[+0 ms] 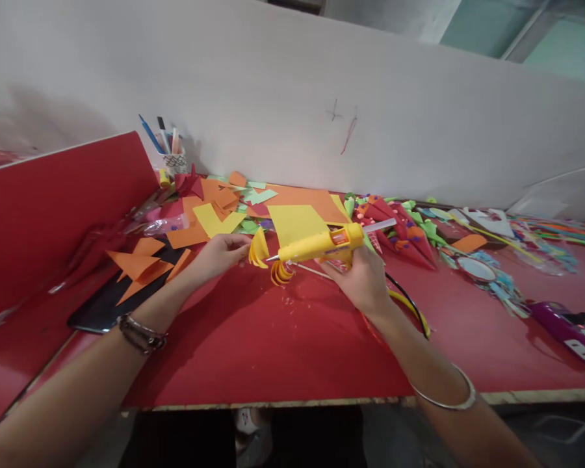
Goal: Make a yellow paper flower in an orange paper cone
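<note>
The nozzle (273,259) of my yellow glue gun (312,247) points toward my left hand (221,255), so a slip could burn me or dent the curled yellow paper (259,248) pinched there. My right hand (364,283) grips the glue gun; the paper is just left of the nozzle, between my hands, over the desk (273,364).
</note>
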Motion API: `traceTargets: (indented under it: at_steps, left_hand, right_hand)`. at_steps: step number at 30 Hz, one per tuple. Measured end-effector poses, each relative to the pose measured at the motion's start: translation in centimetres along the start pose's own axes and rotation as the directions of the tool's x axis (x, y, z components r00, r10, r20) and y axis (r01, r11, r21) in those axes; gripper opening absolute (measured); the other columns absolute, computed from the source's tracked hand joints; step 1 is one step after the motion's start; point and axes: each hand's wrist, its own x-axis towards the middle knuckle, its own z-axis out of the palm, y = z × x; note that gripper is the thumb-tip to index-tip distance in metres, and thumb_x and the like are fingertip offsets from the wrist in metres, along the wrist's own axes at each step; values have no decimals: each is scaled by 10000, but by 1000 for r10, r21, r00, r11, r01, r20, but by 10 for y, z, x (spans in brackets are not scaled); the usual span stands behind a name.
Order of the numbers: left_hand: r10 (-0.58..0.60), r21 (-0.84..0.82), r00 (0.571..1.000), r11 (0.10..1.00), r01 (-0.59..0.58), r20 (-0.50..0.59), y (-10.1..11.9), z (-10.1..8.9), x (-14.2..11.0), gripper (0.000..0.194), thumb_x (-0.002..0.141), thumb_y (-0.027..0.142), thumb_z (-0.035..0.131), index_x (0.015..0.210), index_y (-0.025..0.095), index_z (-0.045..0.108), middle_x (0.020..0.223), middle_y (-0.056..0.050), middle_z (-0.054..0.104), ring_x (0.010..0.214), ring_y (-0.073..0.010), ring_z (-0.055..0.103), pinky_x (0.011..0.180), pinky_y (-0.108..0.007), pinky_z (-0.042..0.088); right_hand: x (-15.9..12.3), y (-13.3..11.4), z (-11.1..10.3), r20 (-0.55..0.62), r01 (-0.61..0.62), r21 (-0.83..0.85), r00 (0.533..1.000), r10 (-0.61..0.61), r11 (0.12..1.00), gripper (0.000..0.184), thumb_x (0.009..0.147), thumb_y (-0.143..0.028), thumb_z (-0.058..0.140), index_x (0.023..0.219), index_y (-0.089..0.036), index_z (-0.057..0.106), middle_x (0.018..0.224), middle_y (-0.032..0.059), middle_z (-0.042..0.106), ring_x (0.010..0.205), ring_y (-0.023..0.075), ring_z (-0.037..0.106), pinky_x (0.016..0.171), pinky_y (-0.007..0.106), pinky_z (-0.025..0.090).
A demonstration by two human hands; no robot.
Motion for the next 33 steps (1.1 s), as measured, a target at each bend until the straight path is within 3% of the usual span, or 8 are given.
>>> traceTargets:
  at_steps: [4, 9, 15, 21, 29, 33]
  left_hand:
    - [-29, -5, 1000, 1000, 29, -4, 5, 1, -2, 188, 697, 295, 497, 616, 139, 563, 517, 43, 493, 467, -63, 429, 487, -176, 353]
    - [-20, -7, 1000, 1000, 20, 12, 9, 1, -3, 167, 692, 283, 497, 608, 146, 541, 504, 48, 477, 470, -65, 426, 496, -182, 356]
    - [32, 6, 999, 999, -32, 20, 5, -1, -1, 233, 719, 359, 495, 657, 146, 564, 529, 37, 484, 485, -71, 427, 492, -187, 350]
    - [53, 51, 996, 997, -50, -66, -5, -2, 1, 194, 734, 306, 470, 677, 143, 560, 561, 22, 511, 538, -88, 463, 526, -196, 370]
    - [13, 72, 999, 997, -10, -44, 12, 3, -3, 197, 694, 297, 471, 589, 144, 536, 499, 44, 461, 472, -66, 421, 476, -172, 341]
    - [17, 70, 999, 997, -15, -28, 10, 4, -2, 215, 691, 334, 494, 608, 142, 545, 532, 32, 500, 487, -73, 441, 482, -173, 356]
  right_hand:
    - [-1, -2, -1, -1, 16, -25, 1000, -16, 1000, 360, 721, -440, 557, 968, -191, 474, 723, 57, 608, 663, 235, 599, 536, 335, 466]
    - [-1, -5, -1, -3, -2, -36, 1000, 2, 999, 492, 648, -520, 605, 975, -177, 474, 747, 74, 614, 685, 250, 604, 543, 343, 470]
    - [0, -4, -2, -19, -66, -53, 998, 65, 996, 404, 664, -482, 609, 928, -198, 491, 734, 56, 616, 661, 238, 607, 516, 319, 459]
    - [3, 2, -5, -75, -138, -49, 988, 134, 989, 377, 670, -484, 593, 907, -207, 499, 657, 28, 589, 569, 217, 587, 465, 311, 439]
    - [-1, -4, -3, -50, 14, -41, 999, -16, 999, 427, 690, -500, 582, 966, -190, 476, 769, 67, 616, 703, 235, 605, 567, 332, 473]
    - [-2, -5, -2, -37, 41, -68, 998, -43, 997, 348, 725, -452, 560, 942, -191, 485, 725, 55, 610, 679, 222, 600, 555, 320, 465]
